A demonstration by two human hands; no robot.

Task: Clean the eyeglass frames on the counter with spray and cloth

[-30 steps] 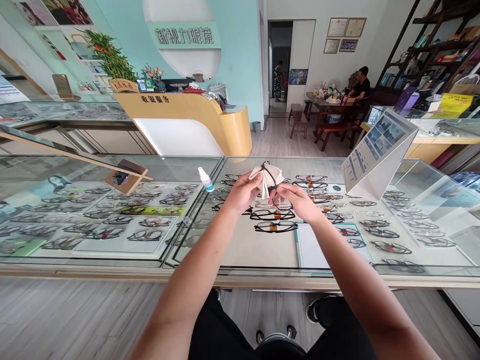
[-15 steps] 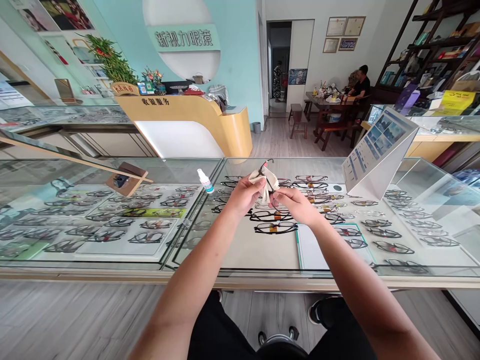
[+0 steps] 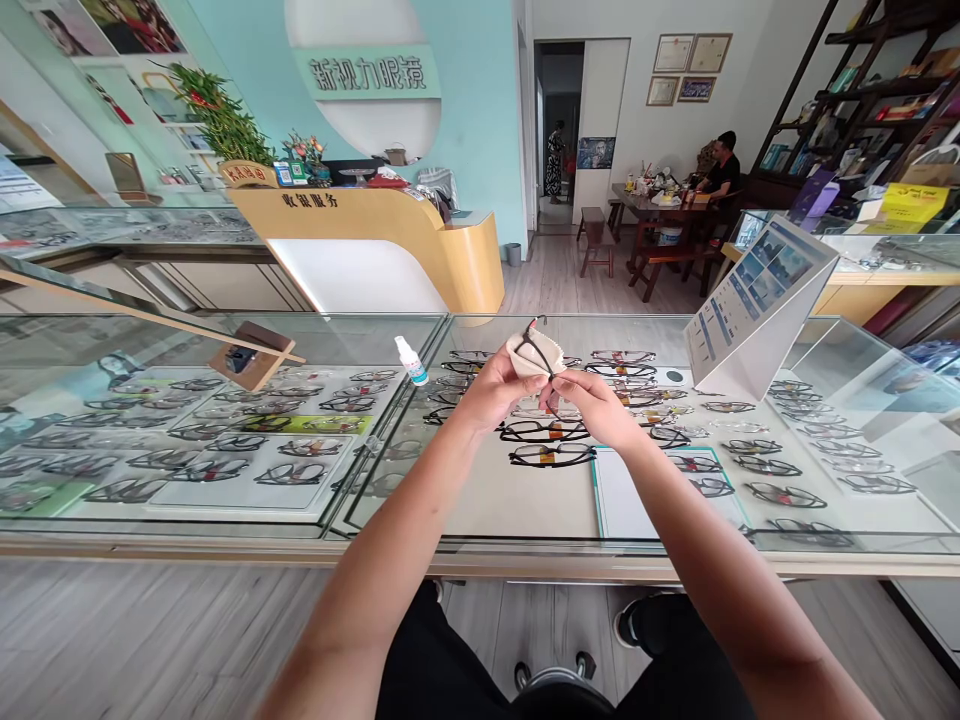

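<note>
A pair of dark-framed eyeglasses [image 3: 541, 350] is held up above the glass counter, between my two hands. My left hand [image 3: 491, 392] is closed on a cream-coloured cleaning cloth [image 3: 551, 352], which spreads behind the dark frame. Part of the glasses is hidden by the cloth and fingers. My right hand [image 3: 595, 405] pinches the frame from the right side, its thumb and fingers pressed together close to the left thumb. A white spray bottle [image 3: 410, 362] stands on the glass, left of my hands.
Beneath the glass of the display case [image 3: 465, 500] lie several rows of eyeglasses. A folded sign [image 3: 757, 310] stands on the right, and a wooden-framed mirror [image 3: 255, 358] on the left. Beyond are a reception counter [image 3: 469, 265] and a person [image 3: 722, 168] at a table.
The cloth has unfolded into a wider patch behind the frame. My right hand has drawn slightly closer to my left, and the glasses have turned a little. The bottle stays put.
</note>
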